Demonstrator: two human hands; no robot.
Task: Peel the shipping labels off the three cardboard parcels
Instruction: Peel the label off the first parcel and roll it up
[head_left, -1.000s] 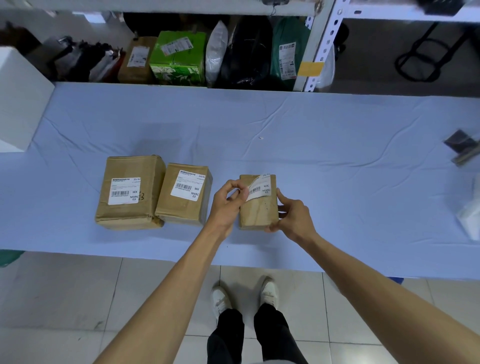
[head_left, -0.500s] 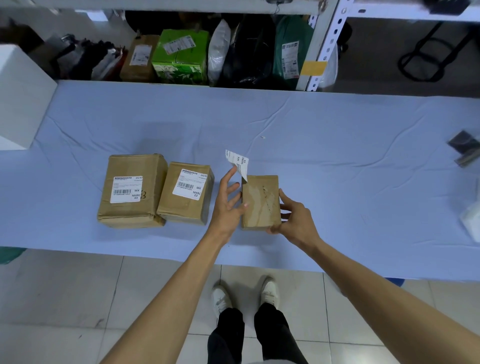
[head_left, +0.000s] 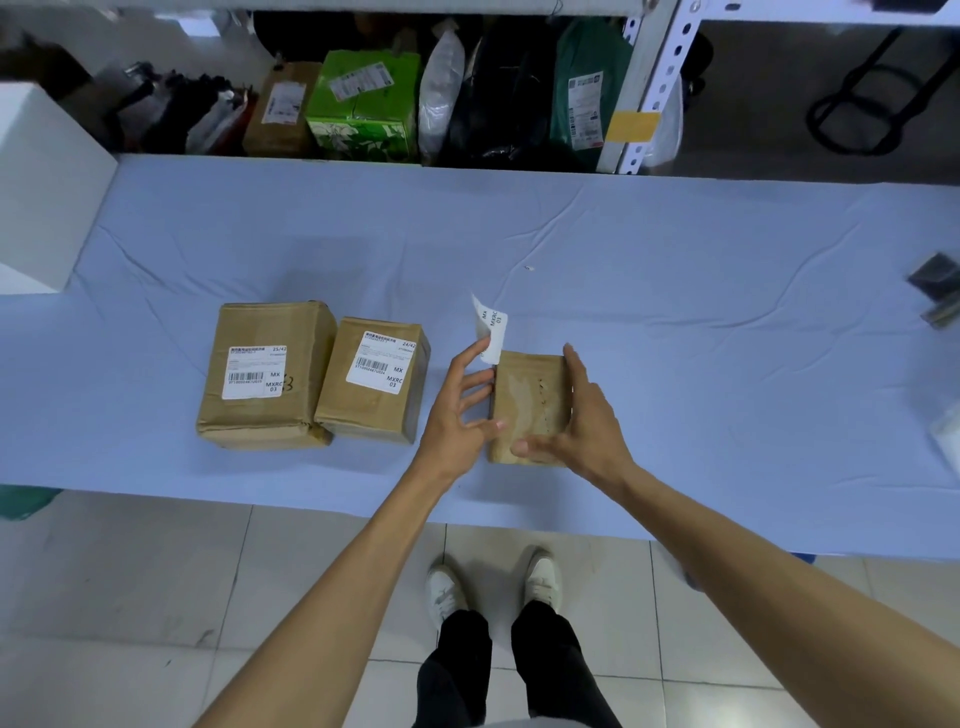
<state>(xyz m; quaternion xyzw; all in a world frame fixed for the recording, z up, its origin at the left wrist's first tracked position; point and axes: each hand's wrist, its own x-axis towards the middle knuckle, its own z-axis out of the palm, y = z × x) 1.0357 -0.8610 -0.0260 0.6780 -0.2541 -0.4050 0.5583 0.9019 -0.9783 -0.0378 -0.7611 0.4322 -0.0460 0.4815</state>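
Observation:
Three brown cardboard parcels lie in a row near the table's front edge. The large left parcel (head_left: 265, 374) and the middle parcel (head_left: 371, 382) each carry a white shipping label on top. The small right parcel (head_left: 527, 405) has a bare top with torn marks. Its peeled label (head_left: 489, 328) stands curled above the parcel's far left corner, clinging to the top fingertip of my left hand (head_left: 460, 410), whose fingers are spread beside the parcel. My right hand (head_left: 579, 421) grips the small parcel from its right side.
A light blue cloth (head_left: 675, 291) covers the table. A white box (head_left: 41, 182) stands at the far left, and dark small items (head_left: 937, 286) lie at the right edge. Behind the table, shelving holds a green box (head_left: 363, 104) and several bags.
The label has come off the small parcel's top and risen with my left hand. My left fingers have spread apart. My right hand has shifted further onto the parcel's right side.

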